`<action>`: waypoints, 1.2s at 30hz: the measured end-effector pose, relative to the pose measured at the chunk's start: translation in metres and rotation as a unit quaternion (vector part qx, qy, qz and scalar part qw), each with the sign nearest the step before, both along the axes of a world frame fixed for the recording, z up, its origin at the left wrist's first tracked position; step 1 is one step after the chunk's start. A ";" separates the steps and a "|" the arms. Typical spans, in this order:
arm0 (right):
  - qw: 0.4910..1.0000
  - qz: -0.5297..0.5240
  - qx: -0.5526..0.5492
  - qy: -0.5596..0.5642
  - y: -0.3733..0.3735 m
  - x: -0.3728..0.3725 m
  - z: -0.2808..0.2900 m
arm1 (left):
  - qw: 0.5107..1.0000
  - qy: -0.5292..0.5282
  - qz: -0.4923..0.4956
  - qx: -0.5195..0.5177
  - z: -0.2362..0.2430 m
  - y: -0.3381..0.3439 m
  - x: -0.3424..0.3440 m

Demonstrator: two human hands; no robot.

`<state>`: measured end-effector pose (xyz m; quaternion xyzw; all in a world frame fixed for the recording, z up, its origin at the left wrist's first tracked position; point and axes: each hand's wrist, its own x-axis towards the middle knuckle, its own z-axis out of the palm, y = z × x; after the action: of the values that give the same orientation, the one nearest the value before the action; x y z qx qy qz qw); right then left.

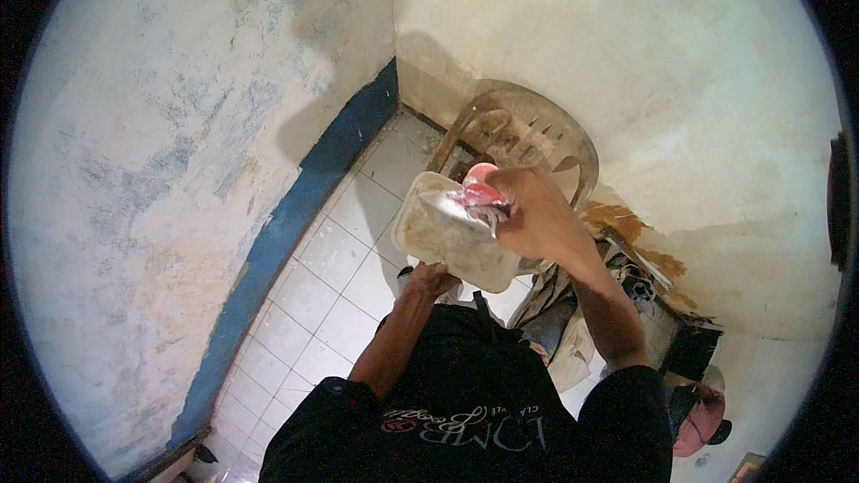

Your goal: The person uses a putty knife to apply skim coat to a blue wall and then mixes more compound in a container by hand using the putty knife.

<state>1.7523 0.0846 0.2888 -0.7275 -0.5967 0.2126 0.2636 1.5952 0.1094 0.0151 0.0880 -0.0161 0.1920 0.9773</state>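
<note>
In front of my body I hold a shallow, rounded-square plastic tray (pixel 438 246), dull beige and smeared. My left hand (pixel 433 279) is closed on its near edge, with the fingers partly hidden underneath. My right hand (pixel 540 217) is closed around a small red tool (pixel 483 190) above the tray's right side. White paste coats the tool and lies beneath it in the tray. Its working end is mostly hidden, so its exact kind cannot be made out.
A dirty plastic chair (pixel 532 121) stands in the corner beyond the tray. Patchy walls meet there, the left wall (pixel 170 143) with a blue band (pixel 295 201) along its base. Bags and clutter (pixel 568 335) lie to the right on the white tiled floor (pixel 327 326).
</note>
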 end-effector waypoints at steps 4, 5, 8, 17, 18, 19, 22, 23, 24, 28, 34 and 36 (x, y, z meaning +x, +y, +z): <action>0.997 0.068 -0.016 -0.031 -0.005 -0.015 -0.012 | 0.999 0.031 0.010 0.022 0.021 0.002 0.004; 0.992 0.076 -0.044 -0.092 -0.003 -0.017 -0.022 | 0.998 0.048 0.014 0.034 0.031 0.004 0.005; 0.996 0.038 0.011 -0.078 -0.001 -0.013 -0.019 | 0.994 0.085 0.026 0.061 0.034 0.005 0.003; 0.995 0.085 0.015 -0.057 -0.007 -0.016 -0.029 | 0.999 0.031 0.017 0.033 0.009 0.006 0.005; 0.996 0.059 0.016 -0.072 -0.007 -0.017 -0.023 | 0.999 0.028 0.022 0.033 0.007 0.007 0.003; 0.996 0.033 0.016 -0.087 -0.006 -0.018 -0.018 | 0.999 0.026 0.026 0.033 0.006 0.007 0.002; 0.994 0.041 0.048 -0.094 -0.011 -0.025 -0.007 | 0.996 0.050 0.029 0.061 0.014 0.012 0.006; 0.993 0.040 0.049 -0.096 -0.012 -0.028 -0.010 | 0.997 0.047 0.028 0.062 0.013 0.012 0.007; 0.989 0.032 0.068 -0.128 -0.010 -0.032 -0.022 | 0.997 0.044 0.026 0.064 0.012 0.011 0.006; 0.977 0.089 0.093 -0.168 -0.021 -0.044 -0.048 | 0.997 0.040 0.029 0.066 0.007 0.009 0.005; 0.984 0.026 0.064 -0.164 -0.019 -0.037 -0.023 | 0.996 0.040 0.037 0.074 0.003 0.011 0.003; 0.977 0.038 0.099 -0.184 -0.019 -0.042 -0.056 | 0.996 0.037 0.034 0.076 0.004 0.008 0.004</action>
<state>1.7106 0.0656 0.2333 -0.7013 -0.6803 0.0249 0.2117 1.5996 0.1171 0.0193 0.1696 0.0088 0.2199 0.9606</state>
